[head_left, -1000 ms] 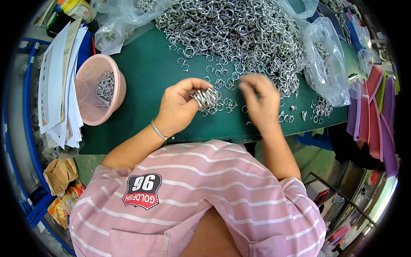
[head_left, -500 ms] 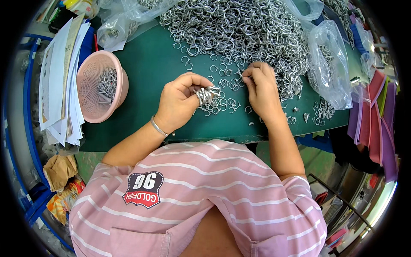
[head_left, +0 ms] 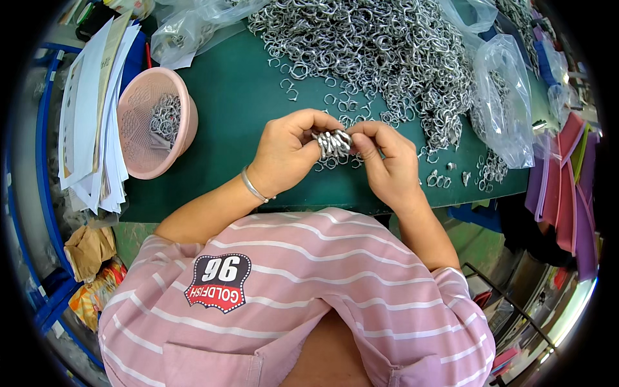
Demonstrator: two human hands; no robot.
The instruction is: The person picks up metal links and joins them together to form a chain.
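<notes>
My left hand is closed around a bunch of silvery metal rings stacked side by side. At the right end of that bunch, my right hand pinches with thumb and forefinger; a ring seems to sit between them, partly hidden by the fingertips. Beyond both hands a large heap of similar open metal rings spreads over the green table. Loose rings lie scattered under and just past the hands.
A pink perforated basket holding some rings stands at left, beside a stack of papers. Clear plastic bags lie at the right and far left. A few separate rings rest near the table's right front edge.
My right hand has come from the loose rings near the heap leftward and nearer, meeting the bunch. My left hand has shifted slightly right with the rings.
</notes>
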